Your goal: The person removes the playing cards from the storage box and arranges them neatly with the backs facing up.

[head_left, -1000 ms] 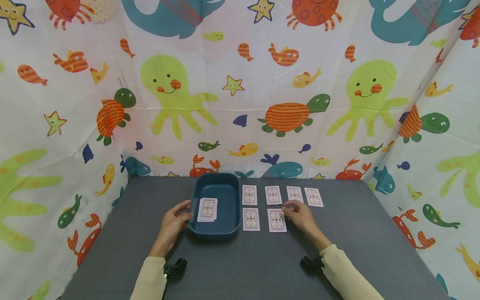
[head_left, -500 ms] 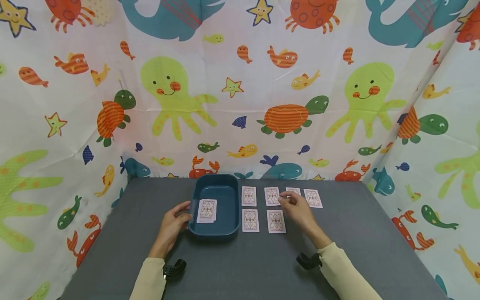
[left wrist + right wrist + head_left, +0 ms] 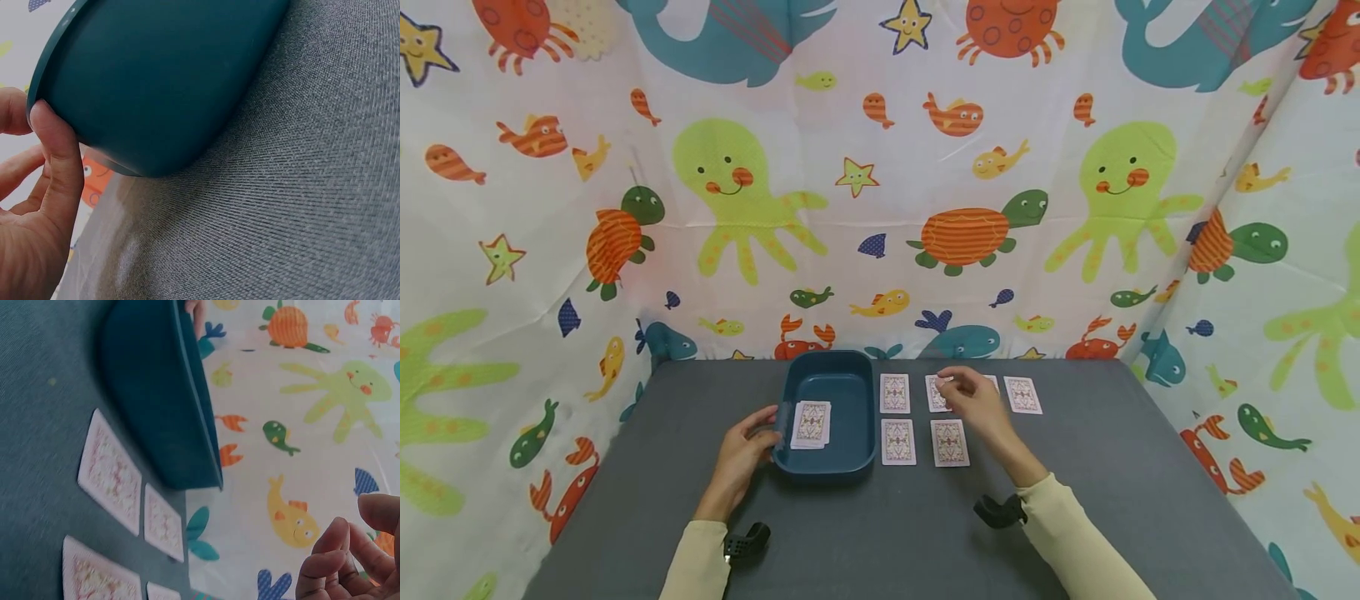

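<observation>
My left hand (image 3: pixel 739 460) holds the left rim of a dark blue plastic tub (image 3: pixel 863 454). In the left wrist view its thumb (image 3: pixel 59 140) lies against the tub's outer wall (image 3: pixel 162 81), with fingers across the rim. A small stack of playing cards (image 3: pixel 811 424) lies face down inside the tub. My right hand (image 3: pixel 985 412) hovers over the back row of face-down cards, partly hiding two of them. Seen from the right wrist, its thumb and fingers are loosely bent and apart, nothing between them. Below it is a front-row card (image 3: pixel 951 443).
More face-down cards lie right of the tub: a front-left card (image 3: pixel 898 442), a back-left card (image 3: pixel 894 393) and a far-right card (image 3: pixel 1023 395). All rest on a grey tabletop (image 3: pixel 865 542). A curtain (image 3: pixel 820 267) printed with sea animals hangs behind.
My right hand has moved left and slightly back, from beside the front-row card to above the back row. My left hand stays at the tub. The head view has shifted slightly.
</observation>
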Action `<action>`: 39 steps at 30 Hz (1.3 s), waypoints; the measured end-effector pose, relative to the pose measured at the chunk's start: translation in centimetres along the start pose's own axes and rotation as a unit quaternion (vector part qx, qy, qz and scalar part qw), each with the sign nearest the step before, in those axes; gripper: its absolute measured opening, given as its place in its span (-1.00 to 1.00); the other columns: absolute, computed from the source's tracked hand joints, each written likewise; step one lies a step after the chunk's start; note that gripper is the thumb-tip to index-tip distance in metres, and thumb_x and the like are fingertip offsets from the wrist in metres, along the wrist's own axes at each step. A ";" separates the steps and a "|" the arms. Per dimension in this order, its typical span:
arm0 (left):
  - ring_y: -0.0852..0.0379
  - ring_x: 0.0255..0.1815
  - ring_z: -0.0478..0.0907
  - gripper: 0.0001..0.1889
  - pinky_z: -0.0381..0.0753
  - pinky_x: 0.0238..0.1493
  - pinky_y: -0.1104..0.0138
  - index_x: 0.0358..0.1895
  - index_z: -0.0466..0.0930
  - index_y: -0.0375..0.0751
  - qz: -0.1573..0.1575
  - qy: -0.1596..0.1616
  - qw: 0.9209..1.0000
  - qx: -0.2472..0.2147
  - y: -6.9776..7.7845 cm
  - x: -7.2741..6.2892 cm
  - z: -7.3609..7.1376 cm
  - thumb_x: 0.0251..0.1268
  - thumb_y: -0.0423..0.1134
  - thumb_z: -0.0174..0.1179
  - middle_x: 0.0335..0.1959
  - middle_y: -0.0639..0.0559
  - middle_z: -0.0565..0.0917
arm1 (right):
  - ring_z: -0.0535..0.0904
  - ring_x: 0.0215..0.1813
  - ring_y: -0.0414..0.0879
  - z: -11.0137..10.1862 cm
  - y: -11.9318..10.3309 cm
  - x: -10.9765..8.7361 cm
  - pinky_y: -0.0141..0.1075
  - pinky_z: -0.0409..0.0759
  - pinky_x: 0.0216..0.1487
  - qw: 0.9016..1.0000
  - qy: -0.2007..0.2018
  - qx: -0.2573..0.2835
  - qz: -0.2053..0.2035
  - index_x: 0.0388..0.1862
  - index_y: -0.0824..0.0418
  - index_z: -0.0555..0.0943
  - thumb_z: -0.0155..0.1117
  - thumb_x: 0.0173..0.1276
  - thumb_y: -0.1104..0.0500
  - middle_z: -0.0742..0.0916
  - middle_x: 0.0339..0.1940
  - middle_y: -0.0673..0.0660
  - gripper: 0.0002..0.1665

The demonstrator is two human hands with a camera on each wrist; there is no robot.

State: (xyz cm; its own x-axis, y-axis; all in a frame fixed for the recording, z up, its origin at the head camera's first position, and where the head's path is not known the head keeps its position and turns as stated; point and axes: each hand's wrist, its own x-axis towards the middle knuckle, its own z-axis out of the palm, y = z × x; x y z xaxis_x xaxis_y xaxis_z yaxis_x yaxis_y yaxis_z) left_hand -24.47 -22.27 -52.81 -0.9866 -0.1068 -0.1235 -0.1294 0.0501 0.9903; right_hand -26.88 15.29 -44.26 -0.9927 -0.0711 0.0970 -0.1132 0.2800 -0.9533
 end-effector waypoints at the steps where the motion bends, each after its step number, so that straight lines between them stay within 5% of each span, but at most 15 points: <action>1: 0.12 -0.14 0.58 -0.46 0.56 -0.38 0.34 0.36 0.41 -0.16 -0.001 0.001 1.000 0.000 0.0 0.0 0.0 0.29 -0.40 0.17 0.29 -0.20 0.43 | 0.53 -0.41 -0.17 0.2 -0.2 0.1 -0.38 0.51 -0.38 1.000 -0.004 0.009 -0.003 0.13 0.30 0.56 0.26 0.41 0.10 0.65 -0.38 0.01 -0.59; 10: 0.17 -0.16 0.57 -0.45 0.57 -0.37 0.34 0.38 0.39 -0.16 -0.009 -0.002 1.000 -0.003 -0.1 -0.1 -0.2 0.30 -0.39 0.17 0.31 -0.20 0.41 | 0.56 -0.33 -0.09 2.7 -1.6 0.6 -0.38 0.52 -0.35 0.999 -0.017 0.016 -0.024 0.07 0.15 0.61 0.27 0.40 0.04 0.66 -0.20 0.25 -0.67; 14: 0.20 -0.18 0.56 -0.44 0.56 -0.38 0.34 0.38 0.39 -0.14 -0.007 -0.002 1.000 -0.004 0.0 -0.2 -0.3 0.30 -0.39 0.18 0.32 -0.18 0.41 | 0.58 -0.20 -0.02 4.1 -2.2 0.8 -0.33 0.54 -0.25 0.999 -0.025 0.025 -0.027 0.06 0.12 0.62 0.27 0.40 0.06 0.66 -0.17 0.17 -0.70; 25: 0.19 -0.21 0.55 -0.47 0.57 -0.37 0.35 0.36 0.42 -0.13 -0.005 0.003 1.000 0.001 0.0 -0.2 -0.3 0.29 -0.39 0.17 0.28 -0.19 0.43 | 0.52 -0.27 -0.13 7.9 -3.3 1.1 -0.35 0.50 -0.29 0.998 -0.044 0.016 -0.052 0.07 0.14 0.63 0.28 0.39 0.05 0.65 -0.18 0.13 -0.67; 34: 0.07 -0.14 0.56 -0.47 0.58 -0.35 0.34 0.37 0.40 -0.16 -0.005 -0.001 1.000 0.007 -0.1 0.1 -0.2 0.31 -0.39 0.15 0.29 -0.21 0.43 | 0.52 -0.21 -0.09 10.2 -3.4 1.3 -0.10 0.58 -0.15 0.995 -0.077 0.037 -0.054 0.06 0.04 0.61 0.29 0.39 0.06 0.62 -0.17 0.08 -0.71; 39: 0.02 -0.10 0.56 -0.45 0.58 -0.37 0.36 0.38 0.38 -0.19 -0.007 -0.007 1.000 0.000 0.3 -0.1 -0.1 0.31 -0.42 0.15 0.31 -0.23 0.41 | 0.54 -0.07 -0.08 11.5 -3.4 1.6 -0.19 0.56 -0.05 0.996 -0.081 0.014 -0.046 0.07 -0.02 0.61 0.31 0.36 0.01 0.64 -0.10 0.05 -0.68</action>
State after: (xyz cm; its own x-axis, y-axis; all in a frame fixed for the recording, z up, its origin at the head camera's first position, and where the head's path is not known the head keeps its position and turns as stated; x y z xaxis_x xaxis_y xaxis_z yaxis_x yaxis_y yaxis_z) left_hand -24.39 -22.31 -52.47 -0.9858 -0.0944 -0.1387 -0.1437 0.0490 0.9884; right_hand -27.61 3.20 -44.11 -0.9584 -0.2486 0.1401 -0.2006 0.2380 -0.9503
